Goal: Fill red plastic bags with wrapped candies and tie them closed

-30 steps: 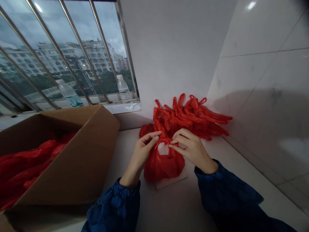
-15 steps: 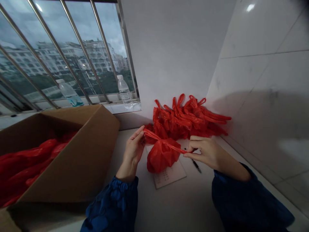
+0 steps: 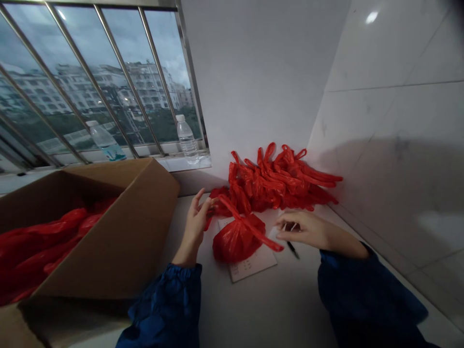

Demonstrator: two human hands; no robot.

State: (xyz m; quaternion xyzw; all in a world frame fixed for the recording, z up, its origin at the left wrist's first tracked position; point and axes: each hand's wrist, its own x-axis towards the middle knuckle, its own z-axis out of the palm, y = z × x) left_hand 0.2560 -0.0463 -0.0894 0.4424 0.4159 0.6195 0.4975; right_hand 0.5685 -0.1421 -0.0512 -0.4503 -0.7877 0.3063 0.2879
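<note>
A filled red plastic bag [image 3: 237, 241] rests on the white table, knotted at the top, with its two twisted ends sticking out left and right. Beside the left end is my left hand [image 3: 195, 222], its fingers spread and no longer gripping the plastic. My right hand [image 3: 306, 229] hovers just right of the other end, thumb and fingers apart with nothing visible between them. Under the bag lies a sheet or booklet [image 3: 253, 267] with writing, partly covered. A black pen [image 3: 293, 250] lies below my right hand.
Several tied red bags [image 3: 275, 181] are heaped against the wall behind my hands. To the left stands an open cardboard box [image 3: 119, 241] holding more red bags [image 3: 54, 232]. Two plastic bottles, one upright [image 3: 186, 140] and one tilted [image 3: 105, 140], are by the barred window.
Both hands have let go of the bag's ends, which were pulled taut between them. The bag has settled slightly lower and to the left, and its right end now droops.
</note>
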